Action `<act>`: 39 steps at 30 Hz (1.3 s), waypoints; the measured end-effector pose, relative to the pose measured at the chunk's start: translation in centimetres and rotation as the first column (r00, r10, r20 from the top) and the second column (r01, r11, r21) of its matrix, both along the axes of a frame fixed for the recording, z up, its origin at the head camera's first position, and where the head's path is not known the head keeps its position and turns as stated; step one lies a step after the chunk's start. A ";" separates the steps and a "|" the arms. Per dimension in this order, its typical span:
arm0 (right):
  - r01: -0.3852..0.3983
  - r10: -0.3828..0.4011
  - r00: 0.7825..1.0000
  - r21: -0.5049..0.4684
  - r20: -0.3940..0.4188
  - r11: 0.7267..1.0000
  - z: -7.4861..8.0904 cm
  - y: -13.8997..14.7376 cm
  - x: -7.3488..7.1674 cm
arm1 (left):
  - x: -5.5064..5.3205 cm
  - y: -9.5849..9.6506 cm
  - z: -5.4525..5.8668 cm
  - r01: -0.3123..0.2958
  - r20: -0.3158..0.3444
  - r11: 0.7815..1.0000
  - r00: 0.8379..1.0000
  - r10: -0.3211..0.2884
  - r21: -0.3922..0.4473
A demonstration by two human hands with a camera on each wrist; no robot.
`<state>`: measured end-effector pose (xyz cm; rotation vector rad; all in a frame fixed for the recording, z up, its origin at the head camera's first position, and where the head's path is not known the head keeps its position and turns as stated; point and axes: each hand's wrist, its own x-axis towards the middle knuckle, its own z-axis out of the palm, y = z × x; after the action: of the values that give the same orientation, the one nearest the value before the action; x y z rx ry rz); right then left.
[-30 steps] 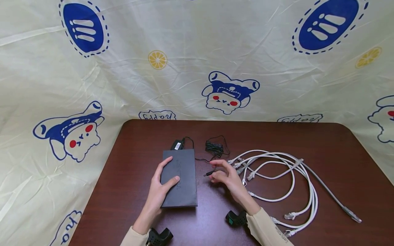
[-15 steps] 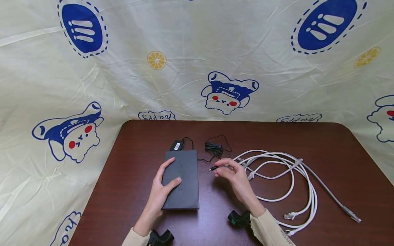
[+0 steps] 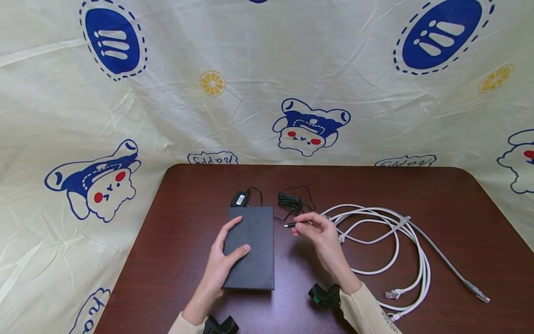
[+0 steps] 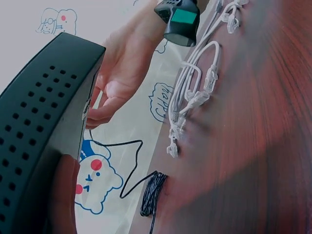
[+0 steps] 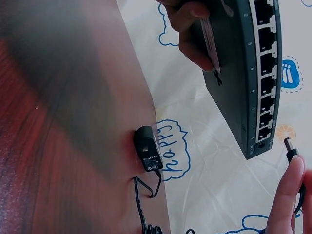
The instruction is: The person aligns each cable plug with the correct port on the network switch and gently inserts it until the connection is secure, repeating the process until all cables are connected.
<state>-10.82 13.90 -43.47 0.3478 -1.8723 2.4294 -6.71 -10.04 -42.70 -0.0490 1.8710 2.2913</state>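
Note:
My left hand [image 3: 223, 260] grips a dark network switch [image 3: 254, 250] by its left side, with the thumb across its top face. The switch is raised off the table. In the right wrist view its side shows a row of Ethernet ports [image 5: 267, 63] and a small round power jack [image 5: 262, 145] at the end. My right hand [image 3: 323, 234] pinches a black barrel plug [image 5: 291, 148] between thumb and fingers. The plug points toward the switch, a short gap away from the jack. Its thin cord runs to a tied bundle [image 3: 290, 202] on the table.
A black power adapter [image 3: 239, 198] lies behind the switch. Several white Ethernet cables [image 3: 421, 260] lie coiled on the right of the brown table [image 3: 200, 185]. A printed pale sheet [image 3: 250, 125] hangs behind the table's far edge.
My left hand has brought the switch slightly right and toward me. My right hand has shifted a little right and slightly away from me, still pinching the plug.

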 end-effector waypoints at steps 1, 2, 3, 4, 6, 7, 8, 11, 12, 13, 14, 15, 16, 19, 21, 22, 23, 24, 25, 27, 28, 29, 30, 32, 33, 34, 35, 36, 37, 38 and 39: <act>0.005 -0.005 1.000 -0.002 0.012 1.000 0.3 -0.1 0.0 | 0.0 0.0 0.0 0.002 0.001 1.000 1.000 -0.002 0.000; 0.009 -0.009 1.000 -0.003 0.024 1.000 0.6 -0.2 0.1 | 0.1 0.1 0.1 0.005 0.002 1.000 1.000 -0.005 0.000; 0.014 -0.014 0.999 -0.002 0.030 1.000 0.8 -0.2 0.1 | 0.1 0.1 0.1 0.009 0.002 1.000 1.000 -0.009 -0.002; 0.019 -0.019 0.999 0.001 0.038 1.000 1.0 -0.3 0.0 | 0.2 0.2 0.2 0.012 0.001 1.000 1.000 -0.012 -0.005; 0.024 -0.024 0.999 0.000 0.041 1.000 1.1 -0.4 -0.1 | 0.2 0.3 0.3 0.017 -0.001 1.000 1.000 -0.017 -0.008; 0.029 -0.029 0.999 -0.002 0.045 1.000 1.2 -0.4 -0.2 | 0.3 0.3 0.4 0.018 -0.001 1.000 1.000 -0.018 -0.008; 0.033 -0.033 0.999 -0.003 0.041 0.999 1.2 -0.5 -0.2 | 0.3 0.4 0.5 0.020 -0.003 1.000 1.000 -0.020 -0.008; 0.045 -0.045 0.999 -0.015 0.025 0.999 1.1 -0.6 -0.4 | 0.5 0.5 0.6 0.025 -0.009 1.000 1.000 -0.025 -0.012; 0.047 -0.047 0.999 -0.019 0.020 0.999 1.1 -0.7 -0.4 | 0.5 0.5 0.6 0.027 -0.011 1.000 1.000 -0.027 -0.014; 0.047 -0.047 0.999 -0.022 0.014 0.999 1.1 -0.7 -0.5 | 0.5 0.6 0.7 0.030 -0.014 0.999 0.999 -0.031 -0.014; 0.046 -0.046 0.999 -0.024 0.007 0.999 1.1 -0.7 -0.5 | 0.5 0.6 0.7 0.034 -0.015 0.999 0.999 -0.034 -0.015; 0.045 -0.045 0.999 -0.026 0.002 0.999 1.1 -0.8 -0.5 | 0.6 0.6 0.8 0.037 -0.017 0.999 0.999 -0.038 -0.016; 0.043 -0.043 0.999 -0.028 -0.003 0.999 1.1 -0.8 -0.5 | 0.6 0.7 0.8 0.040 -0.018 0.999 0.999 -0.040 -0.016; 0.042 -0.042 0.999 -0.034 -0.009 0.999 1.1 -0.8 -0.6 | 0.7 0.8 0.9 0.047 -0.017 0.999 0.999 -0.047 -0.010; 0.043 -0.043 0.999 -0.035 -0.010 0.998 1.1 -0.8 -0.6 | 0.7 0.8 1.0 0.047 -0.016 0.999 0.999 -0.047 -0.009; 0.045 -0.045 0.999 -0.036 -0.010 0.998 1.1 -0.8 -0.6 | 0.7 0.8 1.0 0.046 -0.017 0.999 0.999 -0.047 -0.009; 0.045 -0.046 0.999 -0.037 -0.009 0.998 1.1 -0.8 -0.6 | 0.7 0.9 1.0 0.048 -0.015 0.999 0.999 -0.048 -0.005; 0.044 -0.044 0.999 -0.038 -0.009 0.998 1.1 -0.8 -0.6 | 0.8 0.9 1.0 0.051 -0.014 0.999 0.999 -0.051 -0.005; 0.044 -0.045 0.999 -0.038 -0.010 0.998 1.2 -0.8 -0.6 | 0.8 0.9 1.0 0.054 -0.014 0.999 0.998 -0.054 -0.001; 0.046 -0.046 0.999 -0.035 -0.011 0.998 1.2 -0.9 -0.5 | 0.8 1.0 1.0 0.061 -0.014 0.998 0.998 -0.061 0.006; 0.047 -0.048 0.999 -0.033 -0.013 0.998 1.3 -0.9 -0.5 | 0.8 1.0 1.0 0.065 -0.015 0.998 0.998 -0.064 0.009; 0.047 -0.048 0.999 -0.031 -0.016 0.998 1.3 -0.9 -0.5 | 0.8 1.0 1.0 0.069 -0.016 0.998 0.998 -0.069 0.011; 0.048 -0.049 0.999 -0.028 -0.020 0.998 1.3 -0.9 -0.5 | 0.9 1.1 1.0 0.072 -0.019 0.997 0.997 -0.072 0.008; 0.051 -0.052 0.998 -0.023 -0.025 0.998 1.3 -0.9 -0.5 | 0.9 1.1 1.1 0.078 -0.023 0.997 0.997 -0.078 0.005; 0.050 -0.051 0.998 -0.021 -0.030 0.999 1.3 -0.9 -0.5 | 0.9 1.1 1.1 0.082 -0.025 0.997 0.996 -0.082 0.000; 0.049 -0.049 0.998 -0.019 -0.033 0.999 1.3 -0.9 -0.5 | 0.9 1.2 1.2 0.085 -0.029 0.996 0.996 -0.085 -0.008; 0.048 -0.048 0.998 -0.015 -0.035 0.999 1.2 -0.9 -0.5 | 0.9 1.2 1.2 0.088 -0.033 0.996 0.995 -0.089 -0.018; 0.046 -0.047 0.998 -0.014 -0.036 0.999 1.2 -0.9 -0.5 | 0.9 1.2 1.2 0.091 -0.038 0.995 0.995 -0.092 -0.030; 0.046 -0.046 0.998 -0.011 -0.035 0.999 1.2 -0.8 -0.5 | 0.9 1.2 1.2 0.095 -0.043 0.995 0.994 -0.097 -0.043; 0.045 -0.045 0.998 -0.010 -0.037 0.999 1.2 -0.8 -0.5 | 0.9 1.2 1.2 0.097 -0.054 0.993 0.993 -0.100 -0.067; 0.045 -0.045 0.998 -0.010 -0.036 0.999 1.1 -0.9 -0.5 | 1.0 1.2 1.2 0.098 -0.065 0.991 0.992 -0.104 -0.088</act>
<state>-11.32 13.04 -42.32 0.3428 -1.8339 2.3852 -5.75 -8.86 -41.49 0.1136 1.9560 2.1729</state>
